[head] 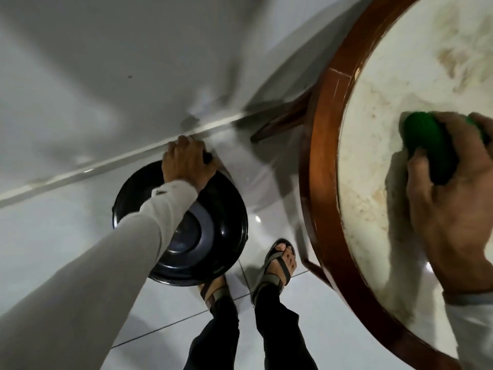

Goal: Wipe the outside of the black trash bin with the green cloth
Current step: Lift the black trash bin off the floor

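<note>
Left hand [186,164] gripping black trash bin [221,231] rim (far edge), right hand [450,209] clutching green cloth [426,145] on table [373,182] beside bin

Glossy black plastic trash bin [181,228] with reflective sheen, soft green cloth [426,148] bunched and matt, desk [373,182] of mottled cream stone with polished reddish wood rim, shiny white tiled floor [66,222], pale fabric sleeve [93,276]

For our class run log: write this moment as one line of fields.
left hand: grips black trash bin rim | right hand: holds green cloth on round table | wiping: not begun
</note>
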{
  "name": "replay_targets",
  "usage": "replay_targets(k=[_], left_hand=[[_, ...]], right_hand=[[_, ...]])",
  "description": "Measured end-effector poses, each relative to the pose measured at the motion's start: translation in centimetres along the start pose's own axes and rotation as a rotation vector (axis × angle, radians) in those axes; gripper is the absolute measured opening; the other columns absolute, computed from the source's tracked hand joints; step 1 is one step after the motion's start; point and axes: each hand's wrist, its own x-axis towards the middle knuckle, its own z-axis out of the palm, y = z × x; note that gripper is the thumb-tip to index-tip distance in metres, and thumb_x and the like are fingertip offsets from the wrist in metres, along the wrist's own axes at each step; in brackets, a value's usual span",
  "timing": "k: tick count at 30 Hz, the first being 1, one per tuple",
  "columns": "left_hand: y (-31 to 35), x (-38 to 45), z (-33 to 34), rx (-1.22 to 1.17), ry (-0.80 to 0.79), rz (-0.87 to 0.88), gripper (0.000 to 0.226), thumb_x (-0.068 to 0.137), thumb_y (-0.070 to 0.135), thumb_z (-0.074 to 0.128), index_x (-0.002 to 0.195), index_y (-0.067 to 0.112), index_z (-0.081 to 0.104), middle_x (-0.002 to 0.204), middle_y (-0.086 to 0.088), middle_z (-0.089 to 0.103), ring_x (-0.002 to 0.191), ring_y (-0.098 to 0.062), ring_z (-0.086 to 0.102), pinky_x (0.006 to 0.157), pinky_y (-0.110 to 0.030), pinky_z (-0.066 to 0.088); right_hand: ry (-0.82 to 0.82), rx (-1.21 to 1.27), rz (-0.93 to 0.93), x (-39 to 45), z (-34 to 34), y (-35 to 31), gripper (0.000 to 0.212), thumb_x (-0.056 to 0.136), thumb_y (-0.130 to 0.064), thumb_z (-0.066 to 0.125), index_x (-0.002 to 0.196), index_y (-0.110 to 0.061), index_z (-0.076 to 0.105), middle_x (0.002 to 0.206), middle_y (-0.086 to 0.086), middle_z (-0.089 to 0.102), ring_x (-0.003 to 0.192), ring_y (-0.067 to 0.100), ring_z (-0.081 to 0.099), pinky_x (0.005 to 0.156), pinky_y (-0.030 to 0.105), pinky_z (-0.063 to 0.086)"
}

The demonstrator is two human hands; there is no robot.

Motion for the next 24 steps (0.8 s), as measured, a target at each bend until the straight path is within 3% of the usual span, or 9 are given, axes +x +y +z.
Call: replay_targets(k=[2, 5, 8, 10, 13, 16, 18, 21, 24], left_hand=[[-2.3, -3.0, -0.2, -0.066, 0.048, -0.011, 0.04, 0.095, 0.04, 0.063, 0.116, 0.005, 0.069, 0.127, -0.026, 0.057, 0.123, -0.048, 0.052, 0.105, -0.052, 0.047], [-5.9, -6.9, 0.4, -0.151, 0.161, -0.027, 0.039, 0.093, 0.039, 0.07, 0.108, 0.004, 0.07, 0.117, -0.025, 0.059, 0.112, -0.048, 0.055, 0.096, -0.054, 0.05], [-9.1, -9.8, 1.4, -0.217, 0.263, -0.045, 0.035, 0.092, 0.038, 0.073, 0.1, 0.004, 0.07, 0.11, -0.022, 0.059, 0.103, -0.046, 0.055, 0.089, -0.054, 0.052], [-11.2, -11.4, 2.1, -0.258, 0.321, -0.059, 0.042, 0.091, 0.047, 0.065, 0.096, 0.006, 0.07, 0.108, -0.019, 0.059, 0.1, -0.043, 0.055, 0.087, -0.05, 0.052], [-13.8, -13.7, 3.2, -0.339, 0.431, -0.066, 0.048, 0.089, 0.054, 0.055, 0.092, 0.008, 0.069, 0.105, -0.014, 0.062, 0.098, -0.038, 0.056, 0.081, -0.037, 0.045], [-15.5, -15.7, 4.9, -0.343, 0.53, -0.078, 0.041, 0.092, 0.048, 0.06, 0.092, 0.008, 0.07, 0.109, -0.012, 0.065, 0.101, -0.035, 0.06, 0.081, -0.031, 0.043], [-16.4, -16.5, 6.1, -0.366, 0.612, -0.065, 0.04, 0.093, 0.043, 0.063, 0.105, 0.006, 0.073, 0.121, -0.015, 0.067, 0.112, -0.036, 0.063, 0.091, -0.035, 0.05], [-17.1, -17.4, 7.0, -0.421, 0.658, -0.092, 0.063, 0.097, 0.048, 0.058, 0.143, 0.006, 0.057, 0.151, -0.019, 0.054, 0.145, -0.035, 0.049, 0.119, -0.043, 0.041], [-18.0, -17.5, 7.8, -0.461, 0.684, -0.11, 0.067, 0.101, 0.049, 0.051, 0.153, 0.007, 0.046, 0.164, -0.02, 0.039, 0.157, -0.033, 0.033, 0.126, -0.051, 0.034]], right_hand=[[0.037, 0.079, 0.013, -1.3, -0.1, -1.6, 0.05, 0.1, -0.045, 0.051, 0.148, -0.029, 0.053, 0.157, 0.017, 0.047, 0.147, 0.04, 0.044, 0.121, 0.054, 0.041], [0.103, 0.058, -0.171, -3.4, -0.3, -5.4, 0.047, 0.098, -0.025, 0.057, 0.144, -0.016, 0.059, 0.151, 0.027, 0.05, 0.141, 0.048, 0.047, 0.12, 0.047, 0.041], [0.068, 0.23, -0.318, -6.8, 0.9, -10.8, 0.049, 0.093, -0.016, 0.064, 0.141, -0.013, 0.063, 0.151, 0.026, 0.051, 0.141, 0.039, 0.048, 0.123, 0.027, 0.034], [0.014, 0.359, -0.407, -9.7, 3.5, -13.4, 0.046, 0.092, -0.008, 0.067, 0.138, -0.007, 0.065, 0.148, 0.027, 0.053, 0.138, 0.036, 0.051, 0.123, 0.027, 0.037], [-0.215, 0.603, -0.376, -13.9, 8.3, -15.8, 0.039, 0.099, -0.013, 0.064, 0.138, -0.01, 0.064, 0.15, 0.015, 0.052, 0.136, 0.035, 0.057, 0.113, 0.047, 0.052], [-0.568, 0.737, -0.237, -17.2, 13.0, -16.4, 0.042, 0.1, -0.009, 0.065, 0.142, -0.012, 0.063, 0.153, 0.011, 0.053, 0.144, 0.024, 0.052, 0.117, 0.046, 0.048], [-0.741, 0.742, -0.206, -18.8, 16.2, -16.0, 0.046, 0.099, -0.007, 0.066, 0.144, -0.015, 0.062, 0.158, 0.009, 0.051, 0.15, 0.021, 0.046, 0.121, 0.045, 0.044], [-0.951, 0.679, -0.339, -20.9, 20.1, -15.1, 0.052, 0.101, -0.026, 0.062, 0.152, -0.029, 0.053, 0.173, 0.0, 0.03, 0.164, 0.014, 0.017, 0.134, 0.047, 0.022], [-0.964, 0.536, -0.568, -23.0, 23.2, -14.3, 0.059, 0.101, -0.055, 0.047, 0.158, -0.042, 0.037, 0.179, -0.001, 0.012, 0.167, 0.013, -0.003, 0.134, 0.047, -0.002]])
